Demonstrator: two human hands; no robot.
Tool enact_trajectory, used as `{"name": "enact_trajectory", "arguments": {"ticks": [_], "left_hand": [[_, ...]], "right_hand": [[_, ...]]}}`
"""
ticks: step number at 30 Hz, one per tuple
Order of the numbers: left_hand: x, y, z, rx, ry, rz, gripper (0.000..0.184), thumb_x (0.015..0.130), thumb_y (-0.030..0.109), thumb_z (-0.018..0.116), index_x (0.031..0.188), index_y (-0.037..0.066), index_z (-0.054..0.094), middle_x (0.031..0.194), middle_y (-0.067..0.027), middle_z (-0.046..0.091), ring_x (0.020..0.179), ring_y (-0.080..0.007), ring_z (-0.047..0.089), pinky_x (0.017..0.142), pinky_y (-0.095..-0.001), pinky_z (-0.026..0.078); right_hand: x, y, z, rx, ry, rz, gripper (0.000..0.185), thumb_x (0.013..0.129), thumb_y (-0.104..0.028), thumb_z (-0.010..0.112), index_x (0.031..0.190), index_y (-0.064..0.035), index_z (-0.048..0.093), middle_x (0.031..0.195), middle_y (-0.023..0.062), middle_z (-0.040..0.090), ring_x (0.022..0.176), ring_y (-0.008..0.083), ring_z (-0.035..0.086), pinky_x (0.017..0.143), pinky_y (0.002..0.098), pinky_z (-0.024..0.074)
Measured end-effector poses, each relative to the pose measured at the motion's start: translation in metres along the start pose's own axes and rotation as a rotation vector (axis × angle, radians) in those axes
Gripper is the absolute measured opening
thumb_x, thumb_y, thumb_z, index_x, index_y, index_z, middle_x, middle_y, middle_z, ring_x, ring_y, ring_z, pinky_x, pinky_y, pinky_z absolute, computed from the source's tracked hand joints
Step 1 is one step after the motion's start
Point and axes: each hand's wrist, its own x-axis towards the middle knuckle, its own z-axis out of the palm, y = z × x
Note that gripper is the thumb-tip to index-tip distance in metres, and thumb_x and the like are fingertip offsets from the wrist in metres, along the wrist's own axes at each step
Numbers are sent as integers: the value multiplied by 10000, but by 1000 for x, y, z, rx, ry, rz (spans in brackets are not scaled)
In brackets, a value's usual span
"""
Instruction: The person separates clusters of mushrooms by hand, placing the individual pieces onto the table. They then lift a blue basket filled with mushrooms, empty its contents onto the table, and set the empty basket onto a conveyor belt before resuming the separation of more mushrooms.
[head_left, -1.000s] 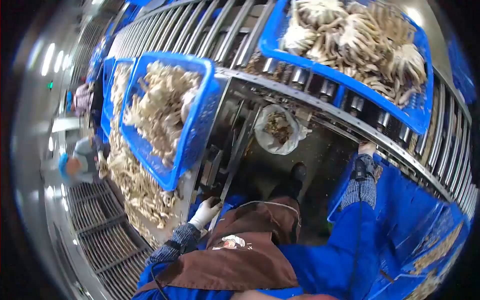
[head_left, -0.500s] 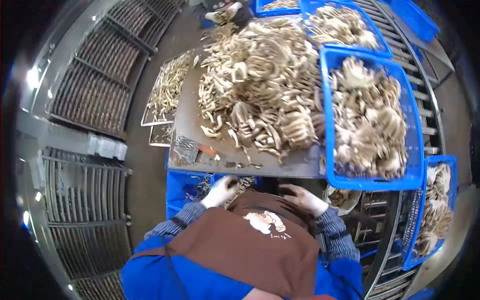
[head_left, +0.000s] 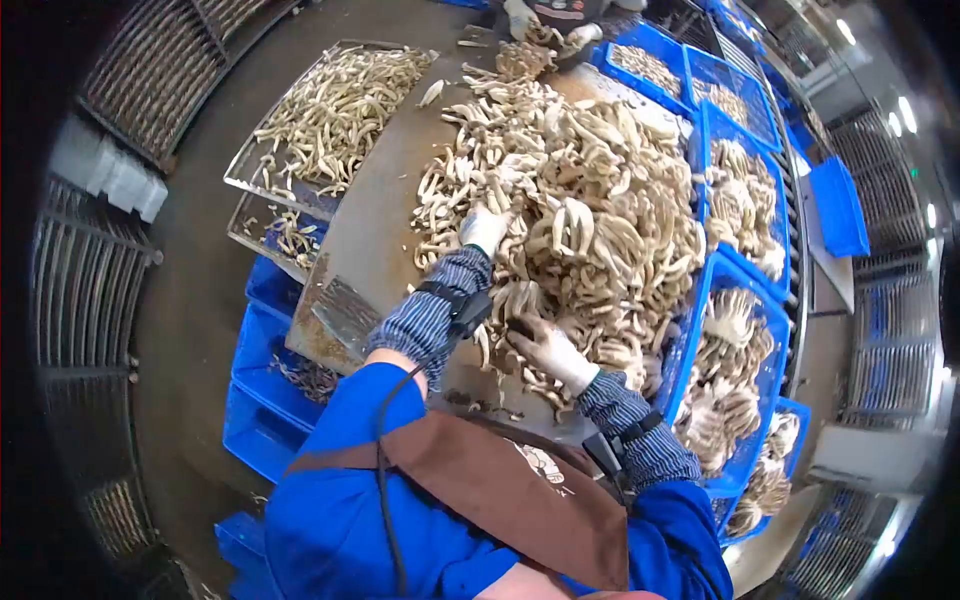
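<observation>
- facing a wide heap of mushrooms (head_left: 610,230) on a metal table (head_left: 385,215), ahead of the right hand (head_left: 550,353) and mostly rightward of the left hand (head_left: 484,230)
- having a small clump (head_left: 518,298) between the two hands, just beyond the right fingertips and nearer to that hand; long axis lost in the tangle
- touching the left side of the heap with the left hand, pointing fingers away among the stems; pinching or only resting, cannot tell
- laying the right hand at the near edge, back upward, bending dark-tipped fingers over loose pieces; pinching anything beneath, cannot tell
- stretching the left forearm (head_left: 432,300) forward and inward, farther out than the right, near a flat metal tool (head_left: 345,310)
- angling the right forearm (head_left: 632,425) inward from the near right, beside a blue crate (head_left: 690,345)
</observation>
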Motion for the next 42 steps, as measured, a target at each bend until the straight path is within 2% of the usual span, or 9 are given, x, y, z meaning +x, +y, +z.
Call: {"name": "enact_trajectory", "arguments": {"ticks": [5,9,13,19,25,31,33,37,42], "left_hand": [[22,-26,25,-709,-135,-21,350,791,178,742,1048,-32,631,869,-133,691,707,-217,659,595,-330,540],[-35,-32,-16,-995,-200,182,471,806,62,682,1233,-28,503,1079,-78,613,914,-167,614,791,-301,535],[-71,-51,-29,-804,-311,23,564,780,-45,585,1328,21,470,1204,-33,565,1069,-145,557,863,-295,496],[-110,-68,-41,-570,-263,119,565,841,66,585,1362,-48,400,1142,-83,604,1006,-163,589,874,-245,469],[-135,-78,-56,-586,-23,-161,444,860,99,598,1261,-32,458,979,-61,620,844,-123,593,745,-250,490],[-143,-83,-42,-682,-301,-68,567,878,135,611,1345,-61,359,960,-47,539,645,-74,448,522,-202,392],[-143,-92,-53,-668,-183,-138,612,893,143,601,1389,-78,317,993,-71,558,736,-111,509,639,-214,452],[-129,-110,-59,-579,-258,-3,482,938,117,537,1355,-75,388,1120,-105,599,1020,-172,522,938,-262,413],[-88,-163,-58,-645,6,-47,341,960,150,553,1241,-43,542,1095,-58,621,967,-142,538,882,-245,436]], "right_hand": [[86,-23,-41,519,290,133,470,952,-230,560,1340,18,466,1246,171,577,1096,218,564,931,309,452],[139,50,-27,-295,454,-147,519,931,-265,585,1344,22,460,1294,242,534,1228,350,503,1039,377,391],[143,35,-12,162,339,-18,614,891,-414,614,1287,42,501,1247,266,546,1188,394,511,1006,416,401],[136,59,16,421,112,8,381,878,-251,640,1105,54,613,1025,183,669,922,247,638,843,330,483],[122,43,4,732,155,202,490,905,-392,634,1152,31,613,1060,183,669,957,246,637,843,343,493],[114,33,29,118,78,33,432,910,-287,610,1143,76,574,1053,230,633,953,321,631,803,378,510],[141,92,60,513,203,361,369,924,-282,578,1135,20,563,1011,250,617,942,345,621,766,395,517],[138,30,67,476,34,71,401,905,-315,643,1139,2,565,933,132,623,835,204,594,702,361,502],[179,8,89,663,66,51,522,909,-302,641,1290,17,481,1066,176,628,976,208,596,840,309,476]]}}
